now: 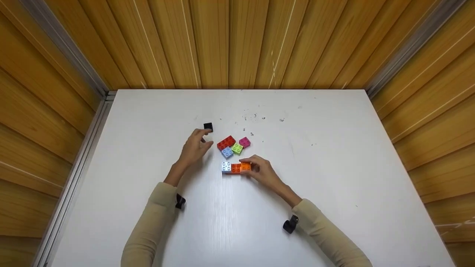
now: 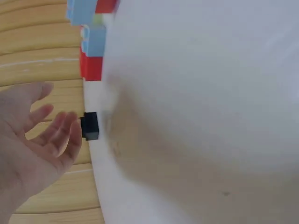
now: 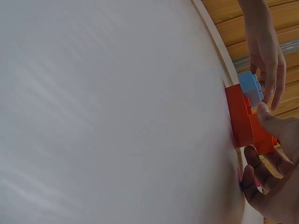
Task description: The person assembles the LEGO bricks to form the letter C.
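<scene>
The right hand (image 1: 265,172) pinches an orange square plastic block (image 1: 245,166) seated on a long red-orange plastic brick (image 1: 235,168), whose left end bears a pale-blue plastic block (image 1: 226,166). The left hand (image 1: 193,148), thumb wide of its fingers, is at a black square plastic block (image 1: 208,126); contact, I cannot tell. Red, lime, blue and magenta plastic bricks (image 1: 235,148) lie just beyond on the white table (image 1: 326,159)

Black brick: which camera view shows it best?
Left wrist: the black brick looks largest there, its side clearly visible. The head view shows it small, by the left hand; the right wrist view doesn't show it.
</scene>
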`<act>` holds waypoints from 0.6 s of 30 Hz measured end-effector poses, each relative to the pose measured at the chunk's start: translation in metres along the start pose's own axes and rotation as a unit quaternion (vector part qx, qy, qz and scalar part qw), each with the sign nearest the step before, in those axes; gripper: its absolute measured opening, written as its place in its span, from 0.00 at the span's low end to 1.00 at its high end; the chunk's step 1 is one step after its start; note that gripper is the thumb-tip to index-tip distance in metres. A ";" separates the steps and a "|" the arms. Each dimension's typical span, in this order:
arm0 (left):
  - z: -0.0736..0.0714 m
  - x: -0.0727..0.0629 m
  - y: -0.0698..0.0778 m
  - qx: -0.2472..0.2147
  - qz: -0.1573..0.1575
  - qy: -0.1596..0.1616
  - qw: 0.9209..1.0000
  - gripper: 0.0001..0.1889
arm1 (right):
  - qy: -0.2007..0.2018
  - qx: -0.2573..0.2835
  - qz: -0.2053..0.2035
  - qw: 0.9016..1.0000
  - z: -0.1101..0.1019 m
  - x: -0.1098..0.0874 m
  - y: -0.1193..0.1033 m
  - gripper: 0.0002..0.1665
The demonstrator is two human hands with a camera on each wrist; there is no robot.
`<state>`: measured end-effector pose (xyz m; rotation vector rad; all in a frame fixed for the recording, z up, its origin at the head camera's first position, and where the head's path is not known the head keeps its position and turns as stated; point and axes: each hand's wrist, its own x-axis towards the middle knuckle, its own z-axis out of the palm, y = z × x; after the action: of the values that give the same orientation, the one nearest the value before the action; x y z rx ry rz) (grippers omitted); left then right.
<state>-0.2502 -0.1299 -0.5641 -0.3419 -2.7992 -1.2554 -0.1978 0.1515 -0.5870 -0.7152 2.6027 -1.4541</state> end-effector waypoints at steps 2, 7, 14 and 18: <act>0.002 0.010 -0.003 0.021 -0.004 0.012 1.000 0.27 | 0.001 -0.001 0.007 1.000 -0.001 0.000 0.000 0.21; 0.008 0.027 -0.006 0.067 -0.016 0.033 0.997 0.31 | -0.012 0.012 0.009 1.000 -0.001 -0.001 -0.002 0.21; 0.016 0.033 -0.007 0.097 -0.052 0.008 0.994 0.33 | -0.022 0.041 0.004 0.999 0.001 -0.004 -0.004 0.21; 0.020 0.032 -0.008 0.105 -0.048 0.015 0.993 0.30 | -0.016 0.042 0.004 0.999 0.001 -0.005 -0.004 0.21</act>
<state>-0.2819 -0.1142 -0.5787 -0.1758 -2.9167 -0.9574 -0.1920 0.1513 -0.5849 -0.7111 2.5013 -1.5257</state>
